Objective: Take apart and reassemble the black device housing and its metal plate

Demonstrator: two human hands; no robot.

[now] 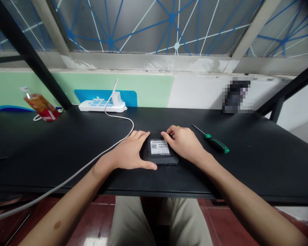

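Note:
A flat, dark rectangular device (174, 160) lies on the black table, its white label (160, 147) with a square code and barcodes facing up. My left hand (130, 150) is spread around the device's left side, thumb along the near edge and fingertips by the far left corner. At the far right corner, my right hand (186, 141) has its fingers curled and its thumb over the device's edge. What these fingers hold, if anything, is hidden. A small yellow bit (178, 126) shows just behind them. Right of that hand lies a green-and-black screwdriver (217, 143).
A white cable (92, 160) crosses the table (259, 153) on the left, near my left forearm. At the back stand a white power strip (102, 106) with a plugged-in adapter (116, 99), a tilted drink bottle (42, 106) and a blurred dark object (234, 95).

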